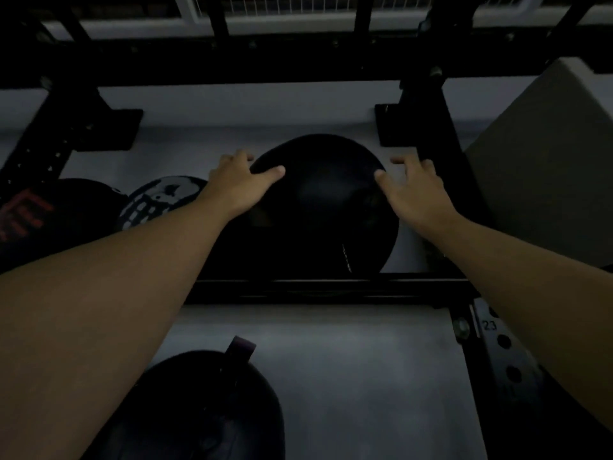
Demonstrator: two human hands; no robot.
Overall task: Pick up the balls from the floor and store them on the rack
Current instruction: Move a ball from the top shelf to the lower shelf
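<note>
A big black ball rests on the black rack, above its front rail. My left hand lies on the ball's upper left side with the thumb pressed on top. At the ball's upper right, my right hand touches it with the thumb, and its fingers are spread. To the left on the rack sit a black ball with a white pattern and a black ball with red markings. Another black ball lies on the floor near me.
A black rack upright with numbered holes stands at the right. Beside the rack on the right is a pale box. Grey floor lies in front of the rack. Black crossbars run overhead.
</note>
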